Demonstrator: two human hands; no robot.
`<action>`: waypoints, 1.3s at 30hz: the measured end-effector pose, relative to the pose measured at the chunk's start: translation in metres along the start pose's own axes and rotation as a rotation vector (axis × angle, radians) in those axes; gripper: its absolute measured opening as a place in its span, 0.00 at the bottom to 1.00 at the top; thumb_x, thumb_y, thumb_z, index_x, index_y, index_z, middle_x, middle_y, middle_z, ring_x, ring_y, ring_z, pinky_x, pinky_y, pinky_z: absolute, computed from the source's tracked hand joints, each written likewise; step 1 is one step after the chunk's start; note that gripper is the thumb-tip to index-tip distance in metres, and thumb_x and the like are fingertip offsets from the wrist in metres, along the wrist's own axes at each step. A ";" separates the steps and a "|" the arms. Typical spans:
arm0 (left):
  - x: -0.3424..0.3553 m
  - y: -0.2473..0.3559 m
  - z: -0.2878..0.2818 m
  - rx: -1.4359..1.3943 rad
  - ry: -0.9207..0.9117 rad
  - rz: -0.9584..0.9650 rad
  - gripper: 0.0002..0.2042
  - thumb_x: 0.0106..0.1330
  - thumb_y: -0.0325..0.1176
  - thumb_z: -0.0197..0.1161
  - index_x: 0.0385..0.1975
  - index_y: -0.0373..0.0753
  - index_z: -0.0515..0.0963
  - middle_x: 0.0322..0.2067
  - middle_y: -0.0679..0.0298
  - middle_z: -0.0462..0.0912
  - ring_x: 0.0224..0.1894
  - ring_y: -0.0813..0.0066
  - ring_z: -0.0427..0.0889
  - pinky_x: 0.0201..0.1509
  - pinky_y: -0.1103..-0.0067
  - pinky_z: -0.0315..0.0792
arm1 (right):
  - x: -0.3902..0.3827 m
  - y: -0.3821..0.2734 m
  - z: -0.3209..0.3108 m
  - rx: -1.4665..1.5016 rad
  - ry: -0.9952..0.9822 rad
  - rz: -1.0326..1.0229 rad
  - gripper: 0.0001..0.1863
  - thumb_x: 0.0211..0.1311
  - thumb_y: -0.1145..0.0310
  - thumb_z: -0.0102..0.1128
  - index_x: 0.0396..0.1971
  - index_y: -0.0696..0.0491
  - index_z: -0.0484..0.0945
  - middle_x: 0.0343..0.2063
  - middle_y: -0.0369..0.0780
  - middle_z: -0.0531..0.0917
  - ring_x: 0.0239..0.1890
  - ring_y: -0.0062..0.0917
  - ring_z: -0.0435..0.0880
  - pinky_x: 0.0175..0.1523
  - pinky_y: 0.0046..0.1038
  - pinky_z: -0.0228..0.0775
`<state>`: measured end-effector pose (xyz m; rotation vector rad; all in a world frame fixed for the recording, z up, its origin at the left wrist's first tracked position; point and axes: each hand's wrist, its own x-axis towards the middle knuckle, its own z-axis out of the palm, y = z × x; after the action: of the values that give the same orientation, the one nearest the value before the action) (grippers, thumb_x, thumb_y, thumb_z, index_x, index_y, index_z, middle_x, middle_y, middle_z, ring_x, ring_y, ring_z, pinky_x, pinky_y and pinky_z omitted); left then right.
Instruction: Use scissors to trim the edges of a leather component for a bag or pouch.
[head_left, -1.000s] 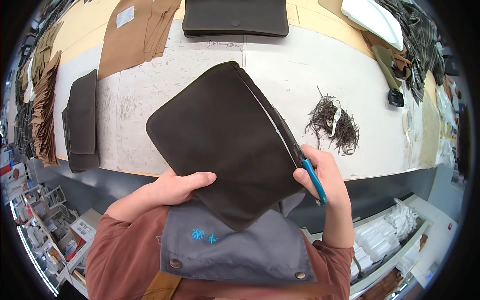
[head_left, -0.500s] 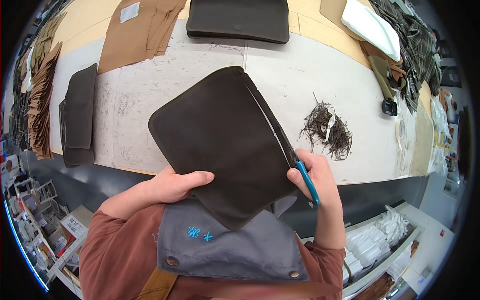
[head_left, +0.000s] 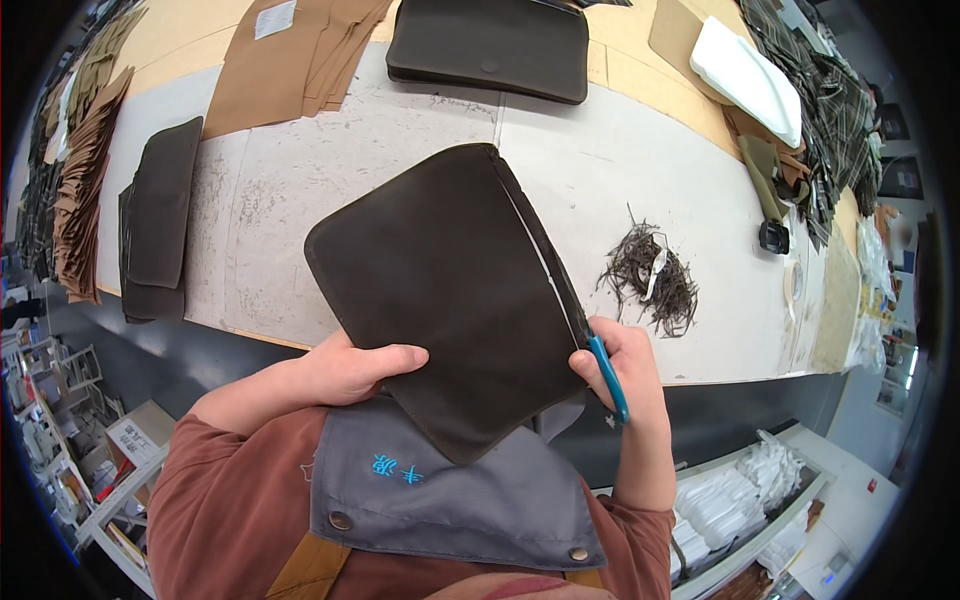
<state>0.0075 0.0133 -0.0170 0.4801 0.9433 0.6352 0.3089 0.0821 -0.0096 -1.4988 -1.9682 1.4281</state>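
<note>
Head view: dark brown panel [head_left: 440, 290] is being held slantwise mid-frame, over the counter's [head_left: 290, 200] near edge. Left hand [head_left: 350, 368] is pinching it at 8 o'clock, thumb on top. Right hand [head_left: 632, 362] is gripping teal-handled tool [head_left: 608, 380] at its 4 o'clock edge. Scrap pile [head_left: 672, 295] is lying at 3 o'clock.

Flat brown sheets [head_left: 258, 85] lie upper left, a white tray-like piece [head_left: 748, 85] near dark plaid fabric [head_left: 830, 135] upper right

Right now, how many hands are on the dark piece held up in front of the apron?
2: the left hand at its lower left edge, the right hand at its right edge with the blue handle. The piece hides anything behind it.
</note>
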 end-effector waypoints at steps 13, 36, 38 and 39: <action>0.002 -0.001 -0.002 -0.008 -0.035 -0.003 0.24 0.64 0.27 0.55 0.61 0.33 0.62 0.58 0.55 0.69 0.59 0.64 0.70 0.62 0.68 0.66 | -0.001 -0.003 -0.007 -0.030 -0.008 -0.008 0.33 0.47 0.42 0.70 0.15 0.56 0.63 0.10 0.35 0.59 0.16 0.17 0.56 0.19 0.24 0.53; 0.008 0.000 0.002 0.003 -0.064 0.008 0.20 0.65 0.31 0.55 0.57 0.31 0.67 0.53 0.59 0.74 0.55 0.72 0.72 0.58 0.76 0.68 | 0.018 -0.011 -0.012 -0.080 -0.019 -0.041 0.34 0.47 0.41 0.69 0.16 0.56 0.63 0.10 0.34 0.60 0.16 0.18 0.59 0.20 0.24 0.55; 0.008 0.000 0.003 -0.011 -0.064 0.014 0.20 0.65 0.30 0.55 0.57 0.31 0.67 0.53 0.59 0.74 0.55 0.71 0.72 0.58 0.75 0.67 | 0.018 -0.010 -0.010 -0.056 0.001 -0.058 0.34 0.47 0.41 0.69 0.15 0.56 0.62 0.09 0.34 0.59 0.16 0.17 0.58 0.20 0.24 0.54; 0.008 0.001 0.003 -0.031 -0.071 0.015 0.21 0.65 0.30 0.55 0.57 0.31 0.67 0.54 0.59 0.74 0.55 0.71 0.72 0.58 0.76 0.67 | 0.018 -0.010 -0.010 -0.060 0.001 -0.058 0.34 0.47 0.41 0.69 0.15 0.56 0.62 0.09 0.34 0.59 0.16 0.17 0.58 0.20 0.24 0.54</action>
<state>0.0135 0.0192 -0.0192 0.4792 0.8622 0.6420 0.3026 0.1028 -0.0025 -1.4534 -2.0538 1.3567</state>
